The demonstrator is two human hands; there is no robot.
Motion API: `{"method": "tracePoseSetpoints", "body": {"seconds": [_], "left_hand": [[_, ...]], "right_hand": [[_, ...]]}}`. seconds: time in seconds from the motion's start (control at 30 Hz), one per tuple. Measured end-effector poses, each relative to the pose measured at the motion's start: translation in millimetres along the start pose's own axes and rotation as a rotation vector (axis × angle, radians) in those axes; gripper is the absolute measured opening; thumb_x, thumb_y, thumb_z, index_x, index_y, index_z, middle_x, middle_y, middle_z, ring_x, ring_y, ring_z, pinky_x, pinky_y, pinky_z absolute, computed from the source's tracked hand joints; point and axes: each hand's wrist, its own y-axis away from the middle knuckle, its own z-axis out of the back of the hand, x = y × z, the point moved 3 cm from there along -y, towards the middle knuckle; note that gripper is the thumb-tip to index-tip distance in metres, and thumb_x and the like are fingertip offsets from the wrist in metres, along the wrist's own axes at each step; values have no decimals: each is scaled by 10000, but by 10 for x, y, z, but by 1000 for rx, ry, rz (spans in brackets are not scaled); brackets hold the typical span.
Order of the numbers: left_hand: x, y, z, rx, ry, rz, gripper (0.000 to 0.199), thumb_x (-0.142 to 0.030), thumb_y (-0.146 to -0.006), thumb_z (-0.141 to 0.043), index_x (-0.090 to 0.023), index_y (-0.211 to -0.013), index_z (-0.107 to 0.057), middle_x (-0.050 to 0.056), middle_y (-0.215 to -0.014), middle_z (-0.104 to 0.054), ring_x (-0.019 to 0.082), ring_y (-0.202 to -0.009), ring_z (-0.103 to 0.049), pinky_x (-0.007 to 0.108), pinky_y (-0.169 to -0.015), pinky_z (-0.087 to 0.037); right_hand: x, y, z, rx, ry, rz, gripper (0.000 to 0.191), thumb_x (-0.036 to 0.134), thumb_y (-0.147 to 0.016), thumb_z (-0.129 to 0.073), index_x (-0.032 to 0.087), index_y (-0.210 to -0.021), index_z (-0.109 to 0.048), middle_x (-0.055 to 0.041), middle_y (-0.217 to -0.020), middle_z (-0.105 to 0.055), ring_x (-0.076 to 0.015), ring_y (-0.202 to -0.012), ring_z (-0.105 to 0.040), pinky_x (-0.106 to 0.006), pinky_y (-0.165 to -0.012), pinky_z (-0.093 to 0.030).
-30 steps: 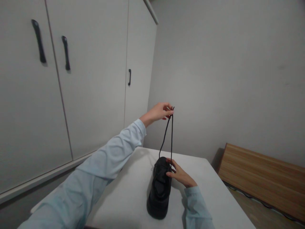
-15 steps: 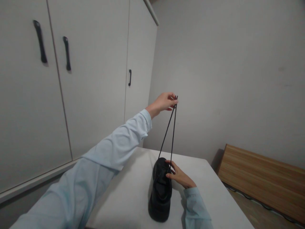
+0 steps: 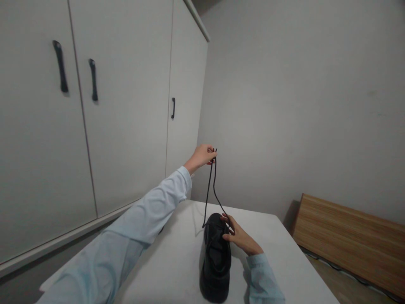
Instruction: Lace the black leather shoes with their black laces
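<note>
A black shoe (image 3: 215,264) rests on a white table (image 3: 171,261), its toe pointing away from me. Above and beyond it, my left hand (image 3: 205,155) pinches both dark shoelaces (image 3: 208,192) near their tips. The laces hang slack from these fingers down to the front of the shoe, the right one curving outward. My right hand (image 3: 236,234) is at the shoe's right side near the toe, thumb and fingers apart, touching its upper. Whether its fingers also touch the lace there is hard to tell.
A white wardrobe (image 3: 126,126) with dark handles stands on the left. Behind the table rises a plain grey wall (image 3: 284,105). A wooden board (image 3: 351,240) leans at the right, with a dark cable along its lower edge.
My left hand has come down and to the left with the laces, which have gone from taut to slack. My right hand has stayed by the shoe. The view has tilted slightly.
</note>
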Motion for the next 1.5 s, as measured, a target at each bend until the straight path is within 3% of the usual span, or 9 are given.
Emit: {"method": "tracePoseSetpoints", "body": {"seconds": [0.13,0.27,0.4,0.57,0.63,0.77,1.0,1.23,1.5], "left_hand": [[348,33,-37,-55,-48,63,51,-146,-712,-602,-137,-741,-561,33,-657,-644,137,-577,-645,251,-590,-518],[538,81,-59,-97,-59,2,44,-182,-729,-578,-164,-728,-538,33,-670,-680,153,-682,-671,258,-698,-501],[605,265,-110,-53,44,-94,95,-259,-776,-540,-174,-806,-509,16,-690,-665,154,-722,-661,271,-727,-486],[771,742,-190,-26,207,-118,195,-340,-829,-498,-167,-917,-509,15,-848,-604,106,-645,-616,246,-657,-487],[884,954,-240,-7,68,-123,202,-344,-845,-494,-171,-933,-549,20,-852,-601,108,-637,-583,237,-623,-468],[1120,1307,-413,150,-326,-230,169,-314,-853,-536,-188,-866,-647,34,-877,-604,152,-819,-578,259,-761,-448],[1385,1588,-570,248,-792,-260,90,-253,-849,-575,-242,-890,-654,29,-943,-596,177,-923,-553,256,-746,-420],[1396,1658,-620,287,-883,-334,60,-238,-823,-613,-243,-849,-667,30,-936,-582,189,-902,-519,269,-710,-398],[1546,1643,-695,298,-745,-326,69,-250,-803,-644,-234,-862,-675,23,-876,-616,183,-884,-534,269,-734,-398]], "right_hand": [[-7,-10,-1,-39,-20,-3,936,427,-657,-743,288,-1415,-213,-136,-1435,-353,-249,-1359,-287,-468,-1075,-262],[55,2,-1,-87,42,30,880,420,-680,-721,330,-1405,-229,-114,-1447,-335,-260,-1365,-269,-490,-1064,-256],[158,12,-28,-106,136,96,612,391,-714,-690,314,-1270,-445,-73,-1452,-331,-256,-1366,-257,-463,-1072,-254],[223,-36,-104,-184,261,174,189,377,-798,-595,241,-915,-651,-77,-1364,-441,-251,-1305,-353,-433,-1093,-224],[223,-60,-147,-214,305,186,170,363,-816,-565,231,-826,-671,-76,-1321,-478,-253,-1269,-392,-435,-1086,-239],[207,-90,-212,-242,343,187,133,285,-794,-568,231,-774,-688,-65,-1256,-524,-249,-1207,-448,-431,-1063,-285],[175,-117,-247,-238,305,163,128,181,-718,-587,216,-777,-696,-77,-1208,-559,-255,-1185,-475,-420,-1050,-305],[152,-155,-315,-241,315,188,92,192,-694,-630,216,-775,-666,-79,-1190,-561,-249,-1163,-494,-407,-1036,-325],[145,-172,-343,-280,341,192,98,230,-689,-669,211,-776,-710,-90,-1148,-589,-247,-1117,-528,-388,-1005,-357]]}}
